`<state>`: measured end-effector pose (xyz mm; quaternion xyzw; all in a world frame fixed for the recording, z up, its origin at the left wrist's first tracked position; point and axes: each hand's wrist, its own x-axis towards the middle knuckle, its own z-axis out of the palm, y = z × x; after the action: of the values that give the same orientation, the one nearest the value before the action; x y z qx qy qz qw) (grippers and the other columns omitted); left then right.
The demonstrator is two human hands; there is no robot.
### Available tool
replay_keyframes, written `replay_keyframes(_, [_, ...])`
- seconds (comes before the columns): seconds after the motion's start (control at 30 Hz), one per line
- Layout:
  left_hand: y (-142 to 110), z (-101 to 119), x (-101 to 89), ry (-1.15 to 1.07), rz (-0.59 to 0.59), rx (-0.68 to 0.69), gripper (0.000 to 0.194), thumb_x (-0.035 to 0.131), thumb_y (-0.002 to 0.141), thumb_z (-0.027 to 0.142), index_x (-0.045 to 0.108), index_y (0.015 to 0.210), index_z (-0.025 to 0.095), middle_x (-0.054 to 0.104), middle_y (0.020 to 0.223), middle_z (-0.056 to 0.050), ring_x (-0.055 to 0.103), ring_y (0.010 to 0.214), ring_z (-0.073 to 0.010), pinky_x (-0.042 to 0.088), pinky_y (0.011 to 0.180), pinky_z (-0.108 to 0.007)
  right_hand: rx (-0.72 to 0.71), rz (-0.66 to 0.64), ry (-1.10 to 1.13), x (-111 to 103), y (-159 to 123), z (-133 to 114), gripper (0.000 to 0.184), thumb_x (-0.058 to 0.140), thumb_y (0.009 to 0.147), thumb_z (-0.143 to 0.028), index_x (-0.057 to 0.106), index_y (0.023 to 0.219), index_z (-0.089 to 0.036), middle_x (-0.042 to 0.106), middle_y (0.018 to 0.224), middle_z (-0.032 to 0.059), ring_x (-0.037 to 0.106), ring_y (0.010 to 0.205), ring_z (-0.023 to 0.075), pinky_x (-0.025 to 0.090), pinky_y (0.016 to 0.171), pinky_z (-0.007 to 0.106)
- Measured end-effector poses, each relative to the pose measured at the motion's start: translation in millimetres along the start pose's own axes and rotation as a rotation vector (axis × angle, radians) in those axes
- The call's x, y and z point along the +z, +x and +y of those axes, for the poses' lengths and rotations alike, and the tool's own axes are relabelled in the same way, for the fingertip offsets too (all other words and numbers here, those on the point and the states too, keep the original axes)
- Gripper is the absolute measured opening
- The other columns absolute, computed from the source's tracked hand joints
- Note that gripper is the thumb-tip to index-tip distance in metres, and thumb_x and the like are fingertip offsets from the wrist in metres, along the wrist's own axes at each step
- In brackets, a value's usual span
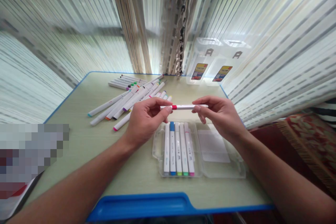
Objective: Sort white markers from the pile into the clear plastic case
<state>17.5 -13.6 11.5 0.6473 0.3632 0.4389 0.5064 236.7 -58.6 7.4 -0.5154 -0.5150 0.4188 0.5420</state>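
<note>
A white marker with a red band (183, 107) is held level between my two hands, above an open clear plastic case (156, 147). My left hand (145, 117) pinches its end beside the red band. At the other end, the thumb and fingers of my right hand (219, 113) close on the white barrel. Several white markers (178, 150) lie side by side in the left half of the case, with grey, blue, yellow-green, green and pink ends toward me. A white card (213, 145) lies in the right half of the case.
A loose pile of white markers (133, 98) with coloured ends spreads behind and left of my left hand. Two clear upright boxes with labels (198, 71) stand at the table's back right. The pale table (78, 140) has a blue raised edge (141, 205). String curtains hang behind.
</note>
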Motion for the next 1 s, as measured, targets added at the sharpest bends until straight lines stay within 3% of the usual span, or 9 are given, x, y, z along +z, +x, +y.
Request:
replay_keyframes(0.13, [-1, -3, -0.1, 0.029, -0.039, 0.007, 0.016, 0.078, 0.080, 0.024, 0.073, 0.090, 0.013, 0.074, 0.078, -0.004, 0.066, 0.058, -0.0117, 0.053, 0.054, -0.021, -0.018, -0.021, -0.193, 3, -3, -7, 0.024, 0.083, 0.076, -0.035, 0.080, 0.088, -0.014, 0.067, 0.058, 0.0015, 0.054, 0.047, 0.0105, 0.041, 0.042, 0.022])
replay_keyframes(0.37, [-7, -8, 1.9, 0.177, -0.119, 0.075, 0.016, 0.074, 0.084, 0.028, 0.074, 0.093, 0.015, 0.075, 0.084, -0.006, 0.067, 0.067, -0.0147, 0.053, 0.060, -0.024, -0.141, -0.077, -0.425, 4, -7, -6, 0.025, 0.082, 0.078, -0.041, 0.081, 0.085, -0.017, 0.079, 0.079, 0.0084, 0.069, 0.065, 0.0188, 0.052, 0.056, 0.027])
replay_keyframes(0.57, [-10, -9, 3.2, 0.232, -0.191, 0.112, 0.017, 0.071, 0.086, 0.030, 0.075, 0.097, 0.017, 0.076, 0.089, -0.007, 0.069, 0.076, -0.0174, 0.055, 0.069, -0.027, -0.198, -0.161, -0.497, 3, -9, -4, 0.027, 0.081, 0.079, -0.044, 0.081, 0.085, -0.017, 0.079, 0.078, 0.0077, 0.069, 0.066, 0.0193, 0.052, 0.059, 0.027])
replay_keyframes(1.0, [-11, -4, 3.6, 0.330, -0.256, 0.169, 0.015, 0.068, 0.090, 0.029, 0.073, 0.096, 0.017, 0.075, 0.086, -0.005, 0.069, 0.075, -0.0159, 0.053, 0.068, -0.026, -0.219, -0.145, -0.544, 6, -11, -6, 0.028, 0.082, 0.077, -0.044, 0.080, 0.077, -0.016, 0.073, 0.064, 0.0041, 0.061, 0.054, 0.0141, 0.042, 0.050, 0.024])
